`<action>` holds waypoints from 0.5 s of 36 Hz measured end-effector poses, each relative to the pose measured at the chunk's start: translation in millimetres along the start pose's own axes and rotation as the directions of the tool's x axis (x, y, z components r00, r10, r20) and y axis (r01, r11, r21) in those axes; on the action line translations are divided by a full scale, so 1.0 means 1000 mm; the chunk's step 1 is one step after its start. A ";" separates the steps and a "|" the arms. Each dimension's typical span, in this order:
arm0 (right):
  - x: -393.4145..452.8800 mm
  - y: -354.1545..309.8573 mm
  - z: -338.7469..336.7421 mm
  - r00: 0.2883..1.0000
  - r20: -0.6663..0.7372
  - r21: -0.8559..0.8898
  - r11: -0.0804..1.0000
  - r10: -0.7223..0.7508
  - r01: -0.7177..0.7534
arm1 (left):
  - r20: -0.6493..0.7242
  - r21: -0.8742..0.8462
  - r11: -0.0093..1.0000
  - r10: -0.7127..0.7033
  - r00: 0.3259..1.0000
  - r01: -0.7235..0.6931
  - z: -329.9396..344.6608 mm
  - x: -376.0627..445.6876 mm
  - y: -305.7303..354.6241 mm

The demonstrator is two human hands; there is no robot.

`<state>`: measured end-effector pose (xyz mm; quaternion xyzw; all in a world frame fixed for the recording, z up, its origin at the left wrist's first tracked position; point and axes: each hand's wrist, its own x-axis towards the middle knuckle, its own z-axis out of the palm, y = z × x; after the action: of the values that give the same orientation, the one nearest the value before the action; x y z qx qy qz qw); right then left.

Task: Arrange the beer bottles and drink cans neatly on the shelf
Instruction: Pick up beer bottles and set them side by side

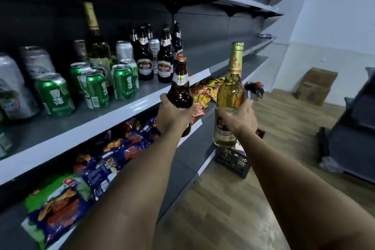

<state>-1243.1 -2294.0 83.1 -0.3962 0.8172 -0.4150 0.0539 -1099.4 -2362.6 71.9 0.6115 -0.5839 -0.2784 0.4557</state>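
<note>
Dark grey metal shelf (142,95) along the left wall, crowded with green drink cans (95,89), silver cans (36,63) and dark brown labelled beer bottles (165,63). Left hand (172,115) wrapped round small brown glass bottle (179,87), right hand (237,119) gripped round tall clear golden bottle (230,91), both upright, seemingly just off the shelf edge. Snack bags (113,152) below.
</note>
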 end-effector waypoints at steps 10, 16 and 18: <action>0.143 -0.034 0.056 0.991 0.057 0.127 0.985 -0.124 0.116 | -0.317 0.005 1.000 -0.004 0.948 0.006 0.045 0.127 0.027; 0.229 -0.059 0.083 0.966 0.116 0.201 0.958 -0.230 0.204 | -0.463 -0.037 0.995 -0.096 0.881 0.089 0.070 0.177 0.035; 0.251 -0.069 0.091 0.956 0.130 0.227 0.946 -0.264 0.231 | -0.502 -0.030 0.990 -0.137 0.854 0.141 0.077 0.189 0.034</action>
<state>-1334.7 -2549.5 133.7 -0.5196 0.7058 -0.4693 0.1074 -1151.6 -2560.5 104.5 0.7051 -0.4004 -0.1394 0.5684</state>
